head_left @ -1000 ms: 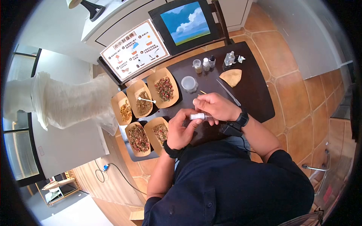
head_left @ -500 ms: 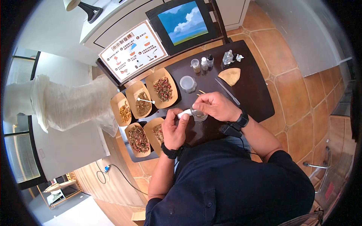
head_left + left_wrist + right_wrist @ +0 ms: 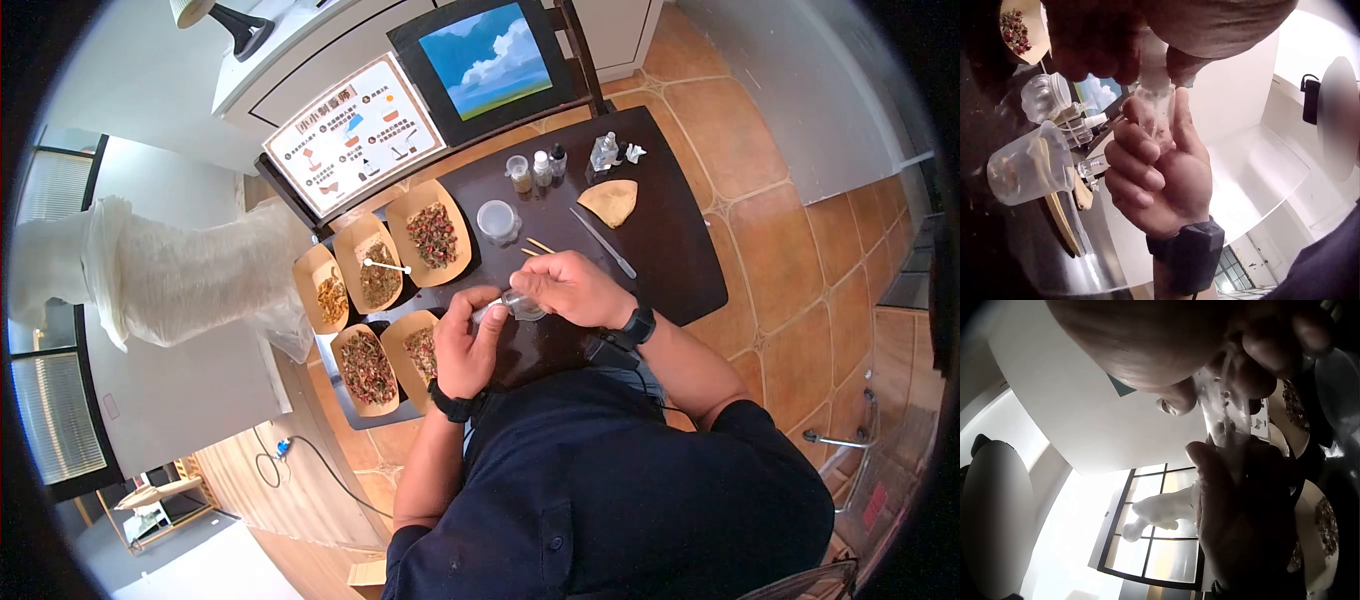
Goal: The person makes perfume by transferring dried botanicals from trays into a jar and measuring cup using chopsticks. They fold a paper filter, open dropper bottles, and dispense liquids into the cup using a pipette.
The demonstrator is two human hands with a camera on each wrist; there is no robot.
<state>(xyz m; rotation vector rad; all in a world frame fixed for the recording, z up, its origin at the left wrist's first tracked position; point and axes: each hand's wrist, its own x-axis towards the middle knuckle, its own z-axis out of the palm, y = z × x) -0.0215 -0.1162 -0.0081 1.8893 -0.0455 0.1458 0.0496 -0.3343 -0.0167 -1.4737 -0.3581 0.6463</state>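
Observation:
Both hands meet over the near side of the dark table. Between them is a small clear bottle with reddish bits inside. My right hand grips its body, fingers curled round it in the left wrist view. At the other end, my left hand pinches the whitish top between thumb and fingers, which hide part of it. A clear plastic cup stands on the table close by, with some contents at its bottom.
Several paper trays of dried petals and herbs fill the left side; a white spoon lies on one. Farther back are a round lidded jar, small bottles, wooden sticks, a pale spatula-like tool and a tan folded piece.
The left hand has shifted slightly left and the whitish top now points up and left instead of lying level. The right hand has stayed nearly in place, its fingers still on the bottle.

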